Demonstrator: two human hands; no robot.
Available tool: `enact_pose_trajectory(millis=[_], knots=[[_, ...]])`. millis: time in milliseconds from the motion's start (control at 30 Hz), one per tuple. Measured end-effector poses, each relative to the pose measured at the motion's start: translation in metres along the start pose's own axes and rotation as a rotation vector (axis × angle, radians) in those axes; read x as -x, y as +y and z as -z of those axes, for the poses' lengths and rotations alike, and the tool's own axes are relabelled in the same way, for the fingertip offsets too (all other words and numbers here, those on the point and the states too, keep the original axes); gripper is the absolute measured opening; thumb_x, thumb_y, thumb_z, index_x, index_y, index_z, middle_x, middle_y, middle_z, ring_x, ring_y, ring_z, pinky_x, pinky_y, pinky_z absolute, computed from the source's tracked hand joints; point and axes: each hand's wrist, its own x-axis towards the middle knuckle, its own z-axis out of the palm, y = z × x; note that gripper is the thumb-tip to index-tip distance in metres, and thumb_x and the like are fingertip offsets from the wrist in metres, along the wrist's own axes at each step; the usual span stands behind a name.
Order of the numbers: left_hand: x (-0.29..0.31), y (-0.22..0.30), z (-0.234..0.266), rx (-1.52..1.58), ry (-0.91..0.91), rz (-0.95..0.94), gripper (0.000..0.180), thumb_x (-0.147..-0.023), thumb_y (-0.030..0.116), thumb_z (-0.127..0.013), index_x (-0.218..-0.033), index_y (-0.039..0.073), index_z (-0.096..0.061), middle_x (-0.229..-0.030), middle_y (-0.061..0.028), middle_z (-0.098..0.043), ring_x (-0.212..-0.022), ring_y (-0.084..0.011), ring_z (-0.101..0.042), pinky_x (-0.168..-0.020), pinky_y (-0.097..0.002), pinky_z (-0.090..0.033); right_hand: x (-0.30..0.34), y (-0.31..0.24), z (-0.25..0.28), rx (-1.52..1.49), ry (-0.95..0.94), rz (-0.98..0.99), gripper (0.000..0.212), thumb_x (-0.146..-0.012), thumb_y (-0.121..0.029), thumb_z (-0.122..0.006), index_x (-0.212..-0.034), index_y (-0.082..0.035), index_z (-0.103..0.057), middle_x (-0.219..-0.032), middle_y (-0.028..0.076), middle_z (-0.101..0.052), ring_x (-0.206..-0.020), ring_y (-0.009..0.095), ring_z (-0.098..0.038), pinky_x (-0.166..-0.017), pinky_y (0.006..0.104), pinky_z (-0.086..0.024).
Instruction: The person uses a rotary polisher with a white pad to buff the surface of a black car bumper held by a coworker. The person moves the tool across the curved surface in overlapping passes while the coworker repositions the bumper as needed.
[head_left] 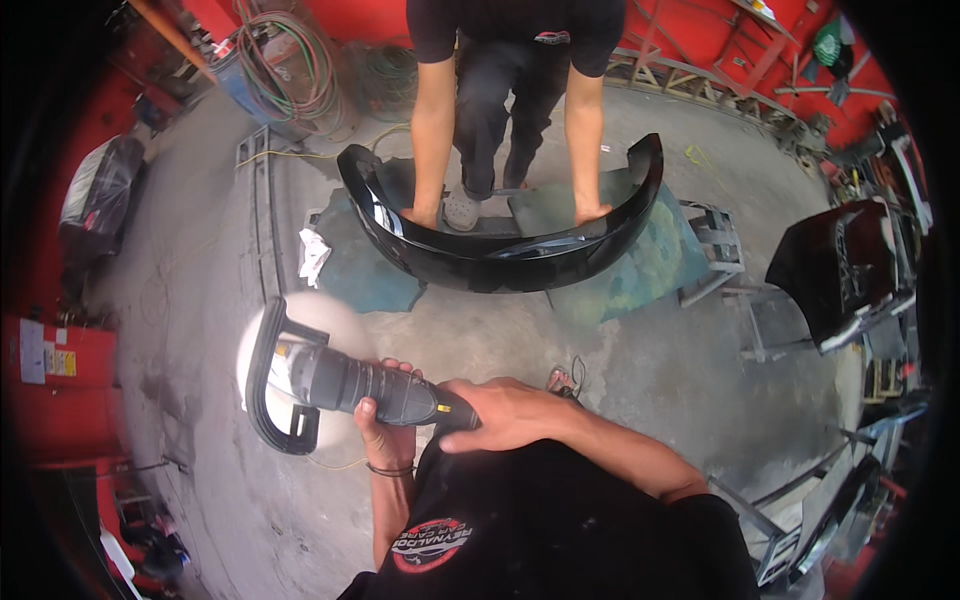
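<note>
A dark grey power polisher (345,382) with a black loop handle (262,385) and a round white pad (338,325) lies crosswise in front of me, its pad end to the left. My left hand (388,415) is wrapped round the polisher's body from below, the thumb on the near side. My right hand (505,412) closes over the rear end of the body. Ahead, another person leans over a glossy black curved car panel (490,268), with both hands (592,213) on its inner edge. The polisher and the panel are apart.
Greenish padded supports (640,275) stand under and beside the panel, with a metal frame (715,245) to the right. A crumpled white cloth (314,256) hangs at the left support. Coiled hoses (285,70) are at the back left. Another dark car panel (835,265) stands far right.
</note>
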Motion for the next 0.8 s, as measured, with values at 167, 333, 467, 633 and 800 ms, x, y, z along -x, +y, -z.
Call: enact_pose_trajectory(millis=[167,333,467,633,800], knots=[[-0.032,0.035,-0.001,-0.125,-0.229,0.134,0.093,-0.078,0.045,-0.093,-0.150,0.009,-0.048,-0.138,-0.0152,-0.061,-0.129,-0.0337,-0.063,-0.113,-0.0524,-0.053,-0.030,-0.031,-0.030,-0.032,0.208,-0.156,0.071,-0.091,-0.048,-0.079,-0.140,-0.001,-0.060,-0.111,0.027,-0.076,-0.110,0.047,-0.073,-0.097,0.0532,-0.056],[-0.041,0.016,-0.008,-0.068,-0.134,0.343,0.076,-0.084,0.027,-0.090,-0.145,0.003,-0.052,-0.134,-0.0163,-0.065,-0.128,-0.0336,-0.065,-0.108,-0.0499,-0.056,-0.039,0.008,-0.066,-0.173,0.507,-0.352,0.055,-0.079,-0.024,-0.080,-0.129,-0.005,-0.068,-0.113,0.024,-0.077,-0.111,0.043,-0.074,-0.096,0.0497,-0.057],[-0.043,-0.019,0.043,-0.092,-0.140,0.542,0.064,-0.086,0.021,-0.088,-0.139,0.001,-0.057,-0.130,-0.0146,-0.067,-0.125,-0.0309,-0.067,-0.108,-0.0484,-0.056,-0.044,0.042,-0.104,-0.182,0.432,-0.461,0.062,-0.080,-0.032,-0.084,-0.132,-0.003,-0.067,-0.114,0.026,-0.077,-0.109,0.045,-0.074,-0.095,0.0503,-0.057],[-0.030,-0.052,0.081,-0.164,-0.249,0.777,0.062,-0.089,0.016,-0.085,-0.142,-0.002,-0.059,-0.132,-0.0144,-0.069,-0.127,-0.0296,-0.068,-0.109,-0.0473,-0.056,-0.040,0.100,-0.154,-0.800,0.194,-0.567,0.066,-0.081,-0.048,-0.093,-0.124,-0.003,-0.070,-0.101,0.010,-0.076,-0.091,0.021,-0.073,-0.083,0.0365,-0.058],[-0.036,-0.099,0.071,-0.135,-0.485,0.970,0.066,-0.090,0.017,-0.083,-0.147,-0.003,-0.055,-0.142,-0.0157,-0.066,-0.133,-0.0301,-0.066,-0.113,-0.0463,-0.054,-0.012,0.121,-0.201,-0.983,0.552,-0.619,0.049,-0.083,-0.030,-0.094,-0.115,-0.001,-0.072,-0.096,0.007,-0.075,-0.084,0.016,-0.070,-0.073,0.0325,-0.055]])
